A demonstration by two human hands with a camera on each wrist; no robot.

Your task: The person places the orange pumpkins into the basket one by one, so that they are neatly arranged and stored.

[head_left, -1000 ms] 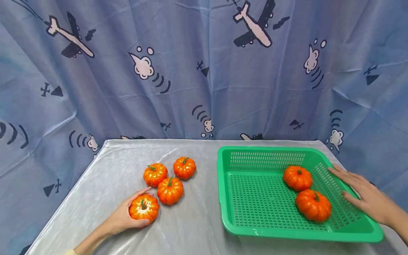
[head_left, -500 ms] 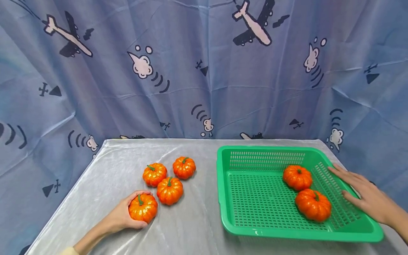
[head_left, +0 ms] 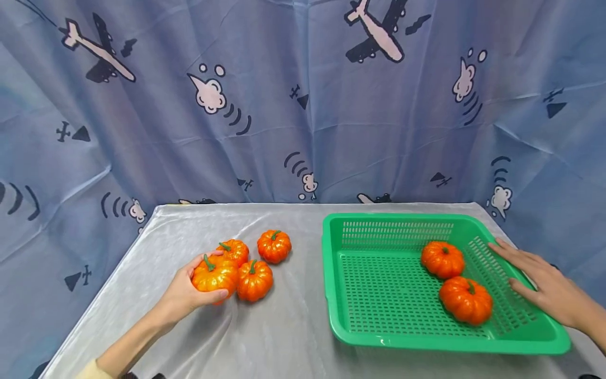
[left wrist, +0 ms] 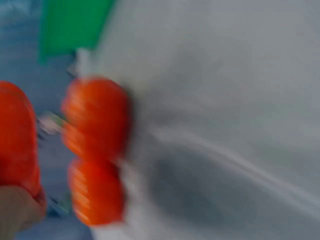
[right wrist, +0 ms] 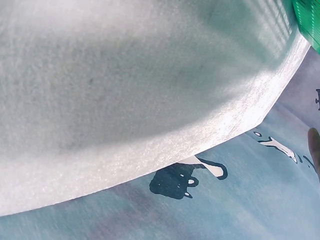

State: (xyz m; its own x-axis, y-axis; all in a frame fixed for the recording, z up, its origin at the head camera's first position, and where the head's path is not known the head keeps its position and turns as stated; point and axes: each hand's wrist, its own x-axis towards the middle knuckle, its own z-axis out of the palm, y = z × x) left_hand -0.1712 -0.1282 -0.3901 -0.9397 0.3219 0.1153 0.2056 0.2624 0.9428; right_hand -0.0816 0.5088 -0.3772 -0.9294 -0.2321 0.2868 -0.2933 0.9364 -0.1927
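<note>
My left hand (head_left: 182,289) grips a small shiny orange pumpkin (head_left: 215,276) with a green stem, thumb at its near side and fingers round the back. A shadow falls on the cloth below it. In the blurred left wrist view the held pumpkin (left wrist: 15,140) is at the left edge. Just behind and beside it are three more pumpkins: one partly covered (head_left: 236,251), one to the right (head_left: 254,280), one farther back (head_left: 274,246). On the right, my right hand (head_left: 544,284) rests with extended fingers on the rim of a green plastic basket (head_left: 388,341).
Two pumpkins, one at the back (head_left: 442,259) and one nearer (head_left: 466,300), lie in the basket's right half. A silvery cloth (head_left: 293,326) covers the table. Behind it hangs a blue curtain (head_left: 265,105) printed with airplanes.
My left hand has raised the gripped pumpkin up and slightly forward; it now overlaps the rear pumpkin in the head view. The right hand stays at the basket rim.
</note>
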